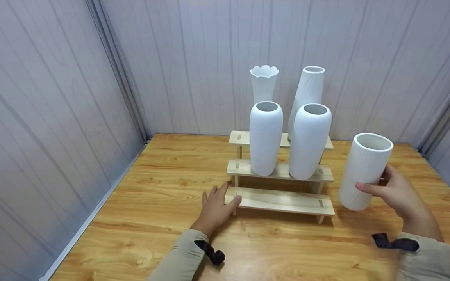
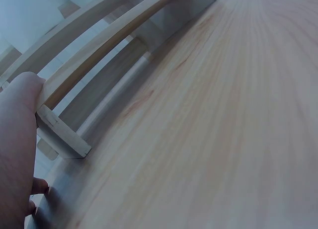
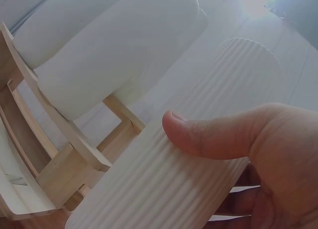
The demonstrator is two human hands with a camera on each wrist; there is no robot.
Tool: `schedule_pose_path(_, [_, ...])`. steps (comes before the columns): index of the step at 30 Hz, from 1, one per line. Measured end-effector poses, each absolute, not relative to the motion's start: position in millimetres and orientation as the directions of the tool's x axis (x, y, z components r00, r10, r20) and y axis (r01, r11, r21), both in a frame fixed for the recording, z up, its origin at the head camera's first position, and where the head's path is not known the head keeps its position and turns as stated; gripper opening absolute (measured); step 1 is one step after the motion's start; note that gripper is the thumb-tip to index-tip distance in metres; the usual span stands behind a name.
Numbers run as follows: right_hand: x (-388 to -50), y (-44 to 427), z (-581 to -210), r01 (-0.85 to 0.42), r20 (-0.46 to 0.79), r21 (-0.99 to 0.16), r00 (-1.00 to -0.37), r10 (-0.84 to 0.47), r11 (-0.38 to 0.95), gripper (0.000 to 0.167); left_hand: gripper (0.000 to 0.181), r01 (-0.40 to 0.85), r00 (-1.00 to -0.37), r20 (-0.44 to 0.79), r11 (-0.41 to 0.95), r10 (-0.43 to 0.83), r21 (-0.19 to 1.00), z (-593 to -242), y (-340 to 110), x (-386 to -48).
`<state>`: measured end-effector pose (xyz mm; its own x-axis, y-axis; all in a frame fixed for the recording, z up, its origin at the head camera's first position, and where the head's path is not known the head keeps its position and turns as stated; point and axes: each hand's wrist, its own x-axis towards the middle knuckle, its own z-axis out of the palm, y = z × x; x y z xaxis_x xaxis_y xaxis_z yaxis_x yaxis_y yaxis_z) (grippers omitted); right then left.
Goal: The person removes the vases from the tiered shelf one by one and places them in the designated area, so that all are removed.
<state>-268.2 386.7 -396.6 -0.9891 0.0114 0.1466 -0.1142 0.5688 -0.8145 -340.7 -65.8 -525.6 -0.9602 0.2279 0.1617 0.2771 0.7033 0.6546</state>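
Observation:
My right hand point(image 1: 402, 195) grips a white ribbed cylindrical vase point(image 1: 365, 171) to the right of a three-tier wooden display stand point(image 1: 283, 201). In the right wrist view the thumb lies across the vase's ribs, with the other fingers partly hidden behind it. Whether its base touches the table I cannot tell. At the stand's left end, my left hand point(image 1: 217, 208) rests with its thumb on the lowest plank and the other fingers spread. Two smooth white vases, one on the left point(image 1: 266, 138) and one on the right point(image 1: 310, 142), stand on the middle tier.
On the top tier, partly hidden, are a scalloped-rim white vase point(image 1: 264, 86) and a tapered white vase point(image 1: 309, 89). The wood-grain table point(image 1: 162, 171) meets pale panelled walls point(image 1: 193, 58) at the back and sides.

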Motion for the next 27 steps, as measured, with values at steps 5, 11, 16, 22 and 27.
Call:
schedule_pose_path(5, [-271,388,-400,-0.102,0.129,-0.821,-0.992,0.01,0.562,0.085,0.082,0.268,-0.963,0.155,0.708,0.221,0.653,-526,-65,-341])
schedule_pose_path(11, [-273,390,-403,-0.06,0.08,-0.828,-0.997,0.012,0.557,0.087,0.082,0.269,-0.962,0.149,0.702,0.228,0.659,-525,-66,-340])
schedule_pose_path(16, [-275,390,-406,-0.046,0.06,-0.833,-0.998,0.008,0.552,0.089,0.082,0.277,-0.96,0.158,0.702,0.231,0.656,-525,-66,-340])
schedule_pose_path(22, [-279,391,-410,-0.046,0.05,-0.836,-0.999,-0.007,0.547,0.091,0.082,0.277,-0.96,0.163,0.704,0.226,0.654,-525,-66,-340])
schedule_pose_path(27, [-280,391,-411,-0.034,0.031,-0.843,-0.999,-0.015,0.536,0.094,0.082,0.275,-0.961,0.161,0.704,0.227,0.655,-524,-66,-339])
